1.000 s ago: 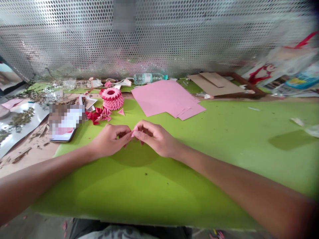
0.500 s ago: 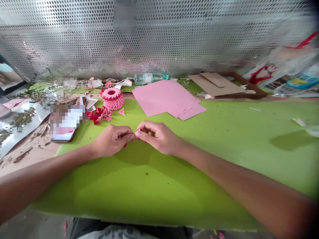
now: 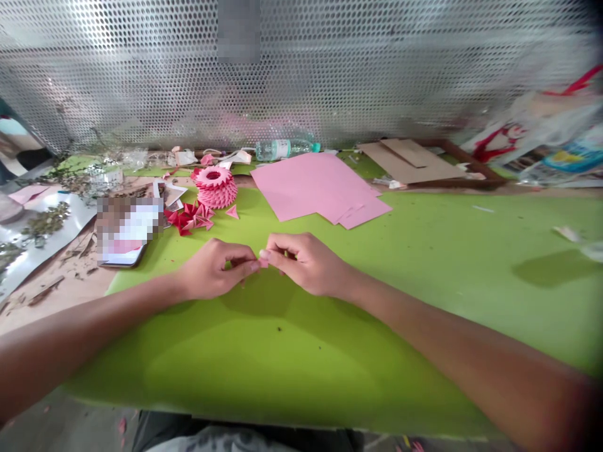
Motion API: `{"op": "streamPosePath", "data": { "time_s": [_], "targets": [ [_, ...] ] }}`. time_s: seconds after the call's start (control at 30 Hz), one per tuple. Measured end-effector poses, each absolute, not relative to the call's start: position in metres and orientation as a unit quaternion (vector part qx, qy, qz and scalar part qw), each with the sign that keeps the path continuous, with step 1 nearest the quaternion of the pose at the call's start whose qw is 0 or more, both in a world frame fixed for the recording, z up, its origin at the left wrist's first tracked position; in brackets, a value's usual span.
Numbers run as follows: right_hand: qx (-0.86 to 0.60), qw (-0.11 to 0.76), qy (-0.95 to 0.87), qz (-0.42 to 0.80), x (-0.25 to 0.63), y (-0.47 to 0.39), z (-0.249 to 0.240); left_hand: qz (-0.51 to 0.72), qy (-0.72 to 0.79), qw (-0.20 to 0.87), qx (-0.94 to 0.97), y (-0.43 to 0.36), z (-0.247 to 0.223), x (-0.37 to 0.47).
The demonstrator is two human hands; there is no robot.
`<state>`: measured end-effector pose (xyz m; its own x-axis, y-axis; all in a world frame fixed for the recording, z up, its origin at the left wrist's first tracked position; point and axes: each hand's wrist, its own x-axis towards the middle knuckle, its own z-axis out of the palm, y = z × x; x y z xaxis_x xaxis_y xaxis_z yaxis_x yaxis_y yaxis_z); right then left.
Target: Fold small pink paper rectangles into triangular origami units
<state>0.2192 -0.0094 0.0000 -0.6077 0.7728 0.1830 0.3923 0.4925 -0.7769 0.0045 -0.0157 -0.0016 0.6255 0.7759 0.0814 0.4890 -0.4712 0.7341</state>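
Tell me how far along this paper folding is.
Looks done: the stacked pink ring and the folded red and pink triangles beside it. In hand: a small pink paper, pinched between the left hand and right hand. Apparently left: the triangles lie loose, off the ring, and the large pink sheets are flat and unfolded.

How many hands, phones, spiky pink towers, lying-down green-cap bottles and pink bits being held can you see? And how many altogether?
Hands: 2 (left hand, right hand)
Phone: 1
Spiky pink tower: 1
Green-cap bottle: 1
Small pink piece in the fingers: 1
Total: 6
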Motion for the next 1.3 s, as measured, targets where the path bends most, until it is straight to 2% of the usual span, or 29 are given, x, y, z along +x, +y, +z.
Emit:
{"op": "streamPosePath", "data": {
  "time_s": [0.27, 0.5, 0.73, 0.9, 1.3],
  "targets": [
    [-0.331, 0.248, -0.821, 0.394, 0.22, -0.0081, -0.0046, 0.238, 0.411, 0.346, 0.809, -0.0149, -0.0014, 0.0029],
    [-0.328, 0.29, -0.824, 0.359, 0.2199, -0.0086, -0.0024, 0.245, 0.408, 0.34, 0.811, -0.0122, -0.0013, 0.002],
    [-0.336, 0.274, -0.84, 0.326, 0.2212, -0.0082, -0.005, 0.213, 0.42, 0.317, 0.823, -0.0156, -0.0006, 0.0024],
    [-0.333, 0.298, -0.848, 0.284, 0.2213, -0.0081, -0.0065, 0.218, 0.406, 0.312, 0.831, -0.0167, 0.0, 0.0036],
    [-0.356, 0.295, -0.823, 0.33, 0.2203, -0.0089, -0.0039, 0.268, 0.388, 0.293, 0.832, -0.0129, -0.0006, 0.0006]
  ]
}}
